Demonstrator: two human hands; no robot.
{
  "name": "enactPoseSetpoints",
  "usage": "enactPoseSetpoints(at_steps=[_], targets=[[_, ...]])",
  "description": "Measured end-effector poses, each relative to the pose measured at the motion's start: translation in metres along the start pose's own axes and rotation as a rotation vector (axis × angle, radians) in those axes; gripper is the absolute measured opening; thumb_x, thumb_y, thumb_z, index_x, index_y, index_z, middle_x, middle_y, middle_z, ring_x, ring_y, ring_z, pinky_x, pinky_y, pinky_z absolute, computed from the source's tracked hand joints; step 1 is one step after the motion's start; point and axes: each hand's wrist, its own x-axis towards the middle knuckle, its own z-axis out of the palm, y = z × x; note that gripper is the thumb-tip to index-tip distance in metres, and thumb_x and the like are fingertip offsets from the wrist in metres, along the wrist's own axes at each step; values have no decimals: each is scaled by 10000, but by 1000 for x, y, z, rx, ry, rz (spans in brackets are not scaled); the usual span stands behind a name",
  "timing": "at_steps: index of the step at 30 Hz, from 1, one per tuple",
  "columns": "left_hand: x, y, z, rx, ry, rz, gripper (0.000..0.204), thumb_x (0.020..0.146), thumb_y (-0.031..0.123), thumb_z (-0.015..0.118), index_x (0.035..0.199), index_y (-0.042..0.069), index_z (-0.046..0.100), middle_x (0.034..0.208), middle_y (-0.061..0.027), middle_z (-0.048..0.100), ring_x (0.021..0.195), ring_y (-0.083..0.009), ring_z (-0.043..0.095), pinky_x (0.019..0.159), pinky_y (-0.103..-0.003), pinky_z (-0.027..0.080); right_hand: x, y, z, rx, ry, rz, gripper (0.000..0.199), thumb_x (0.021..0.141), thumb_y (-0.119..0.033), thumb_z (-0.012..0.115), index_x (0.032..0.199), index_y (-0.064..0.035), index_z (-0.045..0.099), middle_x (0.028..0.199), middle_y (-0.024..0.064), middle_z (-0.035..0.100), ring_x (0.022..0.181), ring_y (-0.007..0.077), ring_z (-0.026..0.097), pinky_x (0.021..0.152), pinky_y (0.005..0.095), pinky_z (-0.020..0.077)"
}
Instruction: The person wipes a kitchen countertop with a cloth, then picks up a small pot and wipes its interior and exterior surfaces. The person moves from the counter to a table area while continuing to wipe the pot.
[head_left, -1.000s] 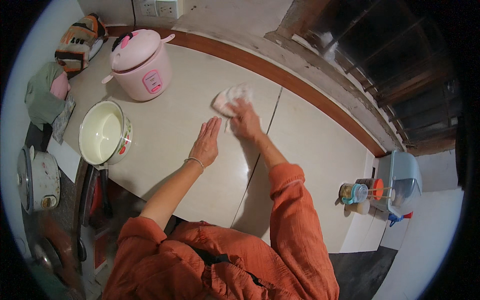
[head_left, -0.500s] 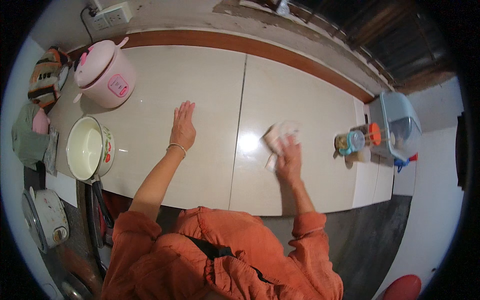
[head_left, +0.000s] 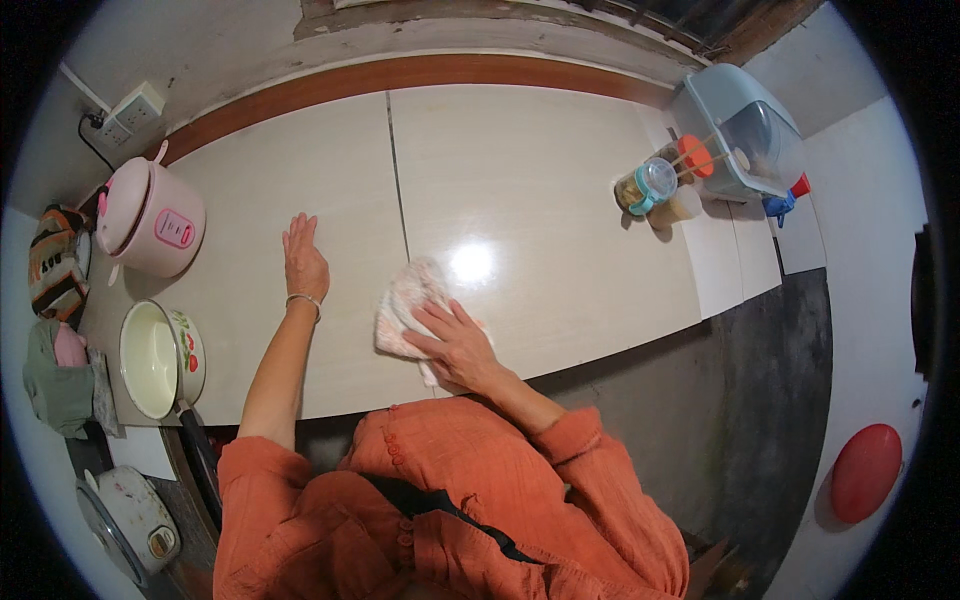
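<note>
Now my right hand (head_left: pixel 455 345) lies open, fingers spread on the cloth (head_left: pixel 400 308), across the seam (head_left: pixel 398 190) in the worktop (head_left: pixel 530 180); my open left hand (head_left: pixel 305 270) holds nothing. Sweeping too far right could topple the jars (head_left: pixel 648 190).

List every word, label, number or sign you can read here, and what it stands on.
Pink rice cooker: print on its front panel, too small to read.
Striped cloth item: dark characters, not copied out here.
Pale cooker: marking on its front, too small to read.
</note>
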Motion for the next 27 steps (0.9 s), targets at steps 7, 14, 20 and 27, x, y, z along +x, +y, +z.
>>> enactPoseSetpoints(at_steps=[7,14,20,27], targets=[[0,3,0,39,-4,-4,509,800,-95,291,1281,20,411,1395,-114,346,1330,-230,246,1134,-354,133,-124,100,-68,-358,356,463,485,734,-37,523,1210,-132,537,1304,171,449,1237,341,392,1034,507,258],[0,-1,3,47,24,13,492,803,-88,277,1258,18,432,1380,-121,367,1319,-238,271,1131,-356,144,-115,139,-77,-394,664,829,420,754,-27,504,1170,-54,563,1311,211,422,1234,363,368,1030,440,288],[3,3,4,12,39,51,476,811,-74,280,1244,18,453,1362,-140,390,1308,-254,295,1124,-378,154,-38,3,11,-60,205,57,473,702,-24,580,1160,-140,559,1254,167,480,1209,357,417,1017,503,304],[1,-5,7,21,37,56,471,814,-64,290,1249,19,451,1364,-146,386,1304,-258,301,1121,-390,161,-81,47,-31,-108,240,144,465,711,-42,543,1159,-165,572,1279,119,484,1198,313,446,998,502,324]])
